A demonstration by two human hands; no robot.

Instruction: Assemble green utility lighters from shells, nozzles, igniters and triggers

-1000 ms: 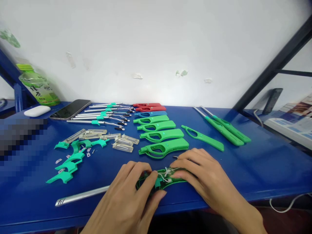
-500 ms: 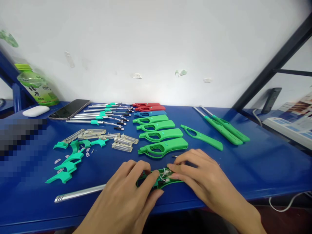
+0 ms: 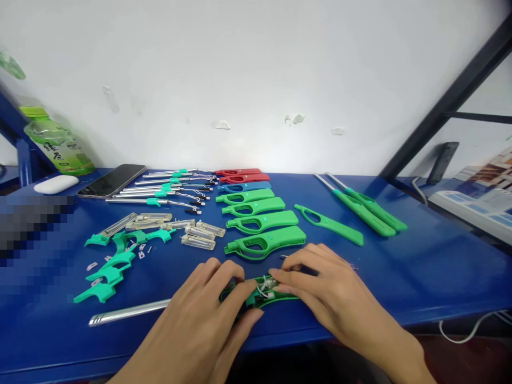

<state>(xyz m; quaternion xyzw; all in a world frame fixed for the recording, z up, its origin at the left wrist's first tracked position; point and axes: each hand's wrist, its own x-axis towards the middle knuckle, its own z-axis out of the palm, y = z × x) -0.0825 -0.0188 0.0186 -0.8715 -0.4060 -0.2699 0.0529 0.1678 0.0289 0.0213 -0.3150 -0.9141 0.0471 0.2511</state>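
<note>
Near the front edge of the blue table lies an opened green lighter casing [image 3: 285, 296], with a white wire and small inner parts showing. My left hand [image 3: 208, 309] grips its left part, fingers closed around it; a silver lighter tube [image 3: 128, 312] sticks out to the left from under that hand. With thumb and fingers pinched together, my right hand [image 3: 328, 288] holds the casing's right end, next to a clear fuel tank [image 3: 273, 282] inside it. Just behind the right fingers lies a thin metal piece [image 3: 284, 256], partly hidden.
Several green, blue and red casings [image 3: 268, 241] lie in a column behind my hands. To the left are clear tanks [image 3: 198, 242], teal triggers [image 3: 96, 292] and metal tubes with wires [image 3: 132, 201]. Two long green lighters [image 3: 362, 213] lie right; a bottle [image 3: 60, 144] stands back left.
The left hand has shifted slightly, and its fingertips sit a little further left on the casing. The silver tube's right part has risen slightly. The right hand keeps its pinch.
</note>
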